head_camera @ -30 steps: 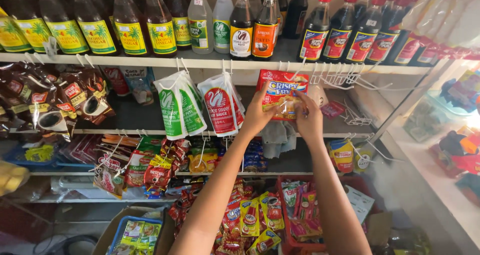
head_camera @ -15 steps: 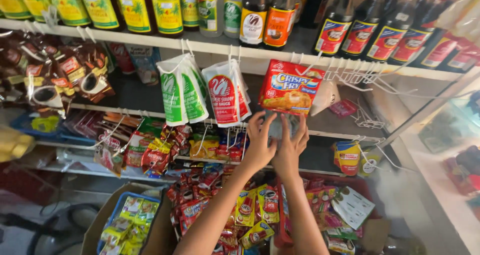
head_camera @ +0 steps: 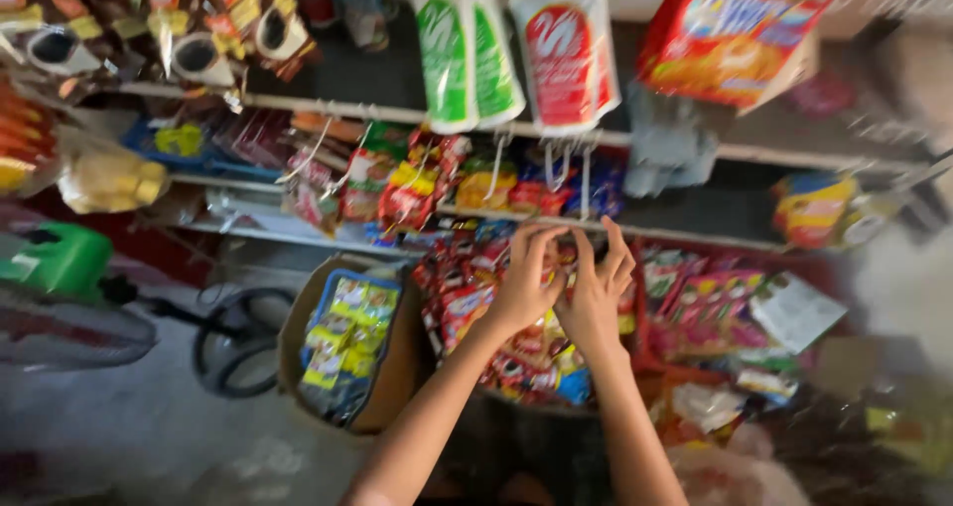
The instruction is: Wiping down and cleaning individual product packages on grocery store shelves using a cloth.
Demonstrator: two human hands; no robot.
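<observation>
A single head-worn camera looks forward and steeply down from above the person's shoulders at a stocked shop display. It sits close: both forearms rise from the bottom edge, and the left hand (head_camera: pixel 521 283) and right hand (head_camera: pixel 596 292) meet near the middle of the frame. The shelf (head_camera: pixel 328 107) runs tilted across the far top, the floor (head_camera: pixel 129 417) fills the near left, and the edges are blurred. No second view shares the scene.

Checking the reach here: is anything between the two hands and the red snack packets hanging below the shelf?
Nothing visible. The left hand and right hand are raised side by side, fingers spread, right in front of the red snack packets. The blur hides whether the fingers actually touch them.
</observation>
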